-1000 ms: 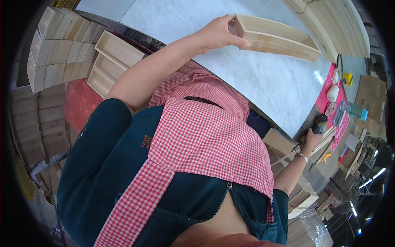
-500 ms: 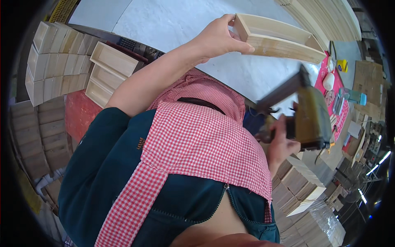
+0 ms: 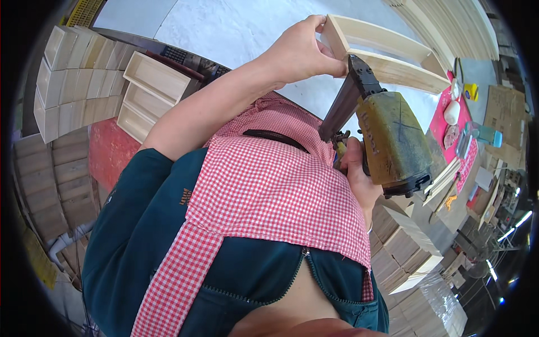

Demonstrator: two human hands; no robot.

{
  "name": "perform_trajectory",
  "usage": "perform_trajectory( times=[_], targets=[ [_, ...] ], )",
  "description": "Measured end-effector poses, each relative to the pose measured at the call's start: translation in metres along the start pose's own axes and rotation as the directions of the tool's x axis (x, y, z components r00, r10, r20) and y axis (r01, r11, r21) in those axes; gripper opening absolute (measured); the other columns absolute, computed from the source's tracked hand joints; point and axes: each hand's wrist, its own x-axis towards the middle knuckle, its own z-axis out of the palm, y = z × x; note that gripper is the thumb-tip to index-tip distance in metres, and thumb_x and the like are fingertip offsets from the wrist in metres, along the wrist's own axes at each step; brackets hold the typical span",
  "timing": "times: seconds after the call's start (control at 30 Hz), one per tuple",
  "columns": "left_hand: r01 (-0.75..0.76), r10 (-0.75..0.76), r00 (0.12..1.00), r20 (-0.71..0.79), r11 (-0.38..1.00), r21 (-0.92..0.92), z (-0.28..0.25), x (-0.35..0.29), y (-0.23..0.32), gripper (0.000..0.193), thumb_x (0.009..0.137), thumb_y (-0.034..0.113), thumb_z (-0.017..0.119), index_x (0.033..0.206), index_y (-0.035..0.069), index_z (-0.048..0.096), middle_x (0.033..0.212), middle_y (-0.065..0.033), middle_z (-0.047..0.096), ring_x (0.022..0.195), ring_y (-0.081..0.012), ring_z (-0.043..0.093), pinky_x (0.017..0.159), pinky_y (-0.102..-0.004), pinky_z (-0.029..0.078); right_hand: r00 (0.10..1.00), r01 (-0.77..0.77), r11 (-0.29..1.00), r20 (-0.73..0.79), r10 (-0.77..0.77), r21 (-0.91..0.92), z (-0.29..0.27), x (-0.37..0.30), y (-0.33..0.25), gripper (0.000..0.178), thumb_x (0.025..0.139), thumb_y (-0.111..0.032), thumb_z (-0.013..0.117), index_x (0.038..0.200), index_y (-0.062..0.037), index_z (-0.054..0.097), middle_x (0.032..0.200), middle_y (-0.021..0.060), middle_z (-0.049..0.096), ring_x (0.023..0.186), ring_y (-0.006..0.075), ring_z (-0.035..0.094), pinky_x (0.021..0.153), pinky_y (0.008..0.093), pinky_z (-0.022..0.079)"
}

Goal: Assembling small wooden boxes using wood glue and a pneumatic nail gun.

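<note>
Upper centre of the frame: the left hand (image 3: 297, 53) grips the near end of an open wooden frame (image 3: 387, 53), fingers (image 3: 314, 25) curled over its end board, holding it on the pale counter (image 3: 224, 28). Right of centre, the right hand (image 3: 356, 180) clasps the grip of a yellow-green nail gun (image 3: 393, 140), its dark nose touching the frame's near corner. At left, finished wooden boxes (image 3: 151, 84) lie stacked.
</note>
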Motion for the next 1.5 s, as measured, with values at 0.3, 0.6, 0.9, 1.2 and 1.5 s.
perform_trajectory(
  times=[0.3, 0.6, 0.9, 1.2, 1.5],
  targets=[
    [-0.012, 0.012, 1.0, 0.016, 1.0, 0.02, 0.003, 0.002, -0.003, 0.092, 0.062, 0.014, 0.087, 0.139, -0.015, 0.044, 0.105, -0.0225, 0.068, 0.09, -0.0258, 0.07, 0.077, -0.0315, 0.058, 0.995, 0.097, 0.995, 0.009, -0.097, 0.007, -0.003, 0.001, 0.007, 0.04, 0.094, -0.024, 0.075, 0.129, -0.007, 0.063, 0.069, 0.0001, 0.06, 0.057, 0.0108, 0.051, 0.056, 0.0248, 0.041],
    [0.023, -0.023, 1.0, 0.007, 0.999, 0.04, 0.004, 0.0, 0.002, 0.089, 0.066, 0.001, 0.087, 0.144, -0.01, 0.045, 0.126, -0.0195, 0.059, 0.083, -0.0149, 0.065, 0.073, -0.0277, 0.059, 0.99, 0.128, 0.991, 0.054, -0.13, 0.042, -0.002, 0.003, 0.012, 0.041, 0.094, -0.022, 0.076, 0.13, -0.0071, 0.062, 0.079, 0.0019, 0.065, 0.059, 0.0106, 0.051, 0.059, 0.0244, 0.043],
    [-0.016, 0.017, 0.999, -0.033, 0.999, 0.043, 0.006, 0.003, -0.009, 0.085, 0.063, 0.014, 0.087, 0.133, -0.015, 0.049, 0.105, -0.0231, 0.068, 0.089, -0.0262, 0.071, 0.079, -0.0323, 0.058, 0.992, -0.062, 0.998, 0.111, 0.063, -0.016, -0.003, -0.003, 0.003, 0.056, 0.091, -0.035, 0.076, 0.14, -0.0222, 0.053, 0.142, 0.0056, 0.055, 0.125, 0.0243, 0.059, 0.1, 0.0342, 0.055],
    [0.069, -0.08, 0.996, -0.037, 0.966, -0.248, -0.005, 0.006, -0.01, 0.083, 0.072, 0.02, 0.09, 0.135, -0.016, 0.049, 0.117, -0.0251, 0.06, 0.097, -0.0293, 0.067, 0.084, -0.0305, 0.057, 0.942, -0.321, 0.945, 0.127, 0.311, 0.07, -0.003, -0.008, -0.002, 0.07, 0.088, -0.037, 0.079, 0.143, -0.0114, 0.045, 0.143, 0.0142, 0.051, 0.129, 0.0285, 0.056, 0.103, 0.0372, 0.054],
    [0.077, -0.077, 0.997, 0.018, 0.903, -0.422, 0.003, 0.004, 0.004, 0.082, 0.075, 0.022, 0.089, 0.135, -0.016, 0.046, 0.12, -0.0271, 0.056, 0.097, -0.028, 0.065, 0.087, -0.0307, 0.055, 0.926, -0.356, 0.933, 0.156, 0.343, 0.058, -0.002, -0.005, 0.002, 0.078, 0.085, -0.038, 0.082, 0.144, -0.0082, 0.041, 0.14, 0.0192, 0.053, 0.126, 0.0318, 0.057, 0.104, 0.0408, 0.053]
  ],
)
